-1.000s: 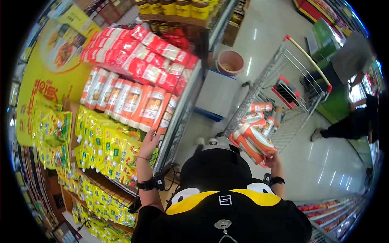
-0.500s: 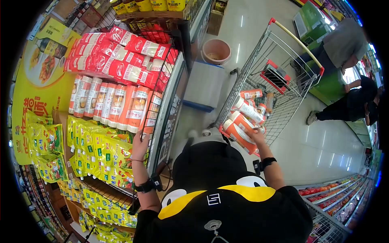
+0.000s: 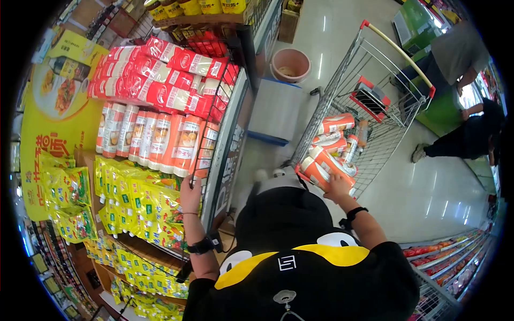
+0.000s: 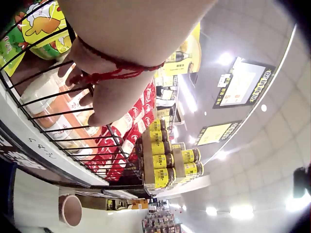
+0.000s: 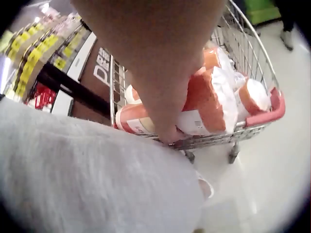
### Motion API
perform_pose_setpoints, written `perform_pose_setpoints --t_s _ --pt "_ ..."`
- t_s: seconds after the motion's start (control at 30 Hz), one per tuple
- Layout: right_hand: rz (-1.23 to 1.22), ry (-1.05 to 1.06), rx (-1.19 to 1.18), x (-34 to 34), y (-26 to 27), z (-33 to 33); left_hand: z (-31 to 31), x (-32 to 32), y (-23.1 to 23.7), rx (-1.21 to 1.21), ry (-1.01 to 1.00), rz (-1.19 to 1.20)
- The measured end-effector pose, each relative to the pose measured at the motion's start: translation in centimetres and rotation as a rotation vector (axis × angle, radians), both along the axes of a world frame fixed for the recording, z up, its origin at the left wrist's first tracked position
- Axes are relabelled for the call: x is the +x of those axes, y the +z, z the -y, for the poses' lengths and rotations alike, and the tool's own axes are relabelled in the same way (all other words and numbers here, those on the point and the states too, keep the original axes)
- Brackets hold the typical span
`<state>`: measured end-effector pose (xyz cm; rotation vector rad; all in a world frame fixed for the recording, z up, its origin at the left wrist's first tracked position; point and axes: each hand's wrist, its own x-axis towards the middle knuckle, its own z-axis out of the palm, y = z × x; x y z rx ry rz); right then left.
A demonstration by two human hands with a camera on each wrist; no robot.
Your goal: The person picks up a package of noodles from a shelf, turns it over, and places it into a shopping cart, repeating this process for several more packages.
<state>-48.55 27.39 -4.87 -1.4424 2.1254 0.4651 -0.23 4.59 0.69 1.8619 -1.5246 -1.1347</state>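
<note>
My left hand (image 3: 190,195) grips the top of the black wire rack (image 4: 113,134) at the shelf edge, its fingers bent over the wire in the left wrist view. Behind that rack stand orange and white rolls of dried noodles (image 3: 159,142), with red and white packs (image 3: 160,72) stacked above. My right hand (image 3: 338,188) lies over a large orange and white noodle pack (image 3: 315,174) at the near end of the cart, fingers extended on it. More noodle packs (image 5: 209,99) lie in the cart (image 5: 265,116). The right fingertips are mostly hidden in the right wrist view.
The cart's yellow handle (image 3: 393,51) is at its far end. A pink bucket (image 3: 290,65) and a grey box (image 3: 274,109) stand between shelf and cart. Yellow pouches (image 3: 142,200) fill the near shelf. Two people are beyond the cart, one in dark trousers (image 3: 455,140).
The right hand has moved inward from the cart's near corner onto the packs. Packs in the cart have shifted, and one now lies farther in. The left hand stays on the rack.
</note>
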Motion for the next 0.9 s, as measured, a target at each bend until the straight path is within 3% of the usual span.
perform_pose_setpoints --t_s 0.1,0.23,0.3,0.37,0.47,0.5,0.6,0.7,0.8,0.83,0.9 --pt "0.125 -0.084 0.083 -0.4 2.4 1.8 0.0 -1.3 1.8 0.008 0.001 0.185" --pt "0.500 -0.298 0.017 -1.9 6.4 3.2 -0.1 -1.1 0.2 -0.164 0.067 0.020" --pt "1.122 -0.576 0.075 -3.8 3.9 2.6 -0.8 -1.0 -0.6 -0.275 0.098 -0.030" --pt "1.660 -1.163 0.249 -6.8 -0.8 1.3 -1.1 -1.1 0.4 -0.189 0.098 0.057" --pt "1.569 -1.488 0.006 -7.0 5.0 2.7 -0.9 -1.6 1.5 -0.147 0.113 0.084" --pt "1.461 -1.404 0.030 -8.2 4.7 2.7 -0.9 -1.8 1.7 -0.167 0.120 0.086" --pt "0.761 -0.611 -0.198 -10.3 3.0 3.8 -1.1 -2.1 1.7 -0.227 0.116 0.105" --pt "0.077 -0.132 -0.404 -12.1 -0.9 4.1 -1.1 -1.5 1.1 -0.217 0.068 0.150" --pt "-0.021 -0.133 -0.328 -11.3 -4.3 6.0 -1.3 -1.5 1.3 -0.237 0.078 0.156" --pt "0.031 -0.150 -0.171 -10.6 -5.2 7.2 -1.4 -1.8 1.5 -0.257 0.084 0.156" --pt "0.131 -0.137 -0.098 -7.4 -3.8 7.4 -1.4 -2.0 2.0 -0.249 0.074 0.179"
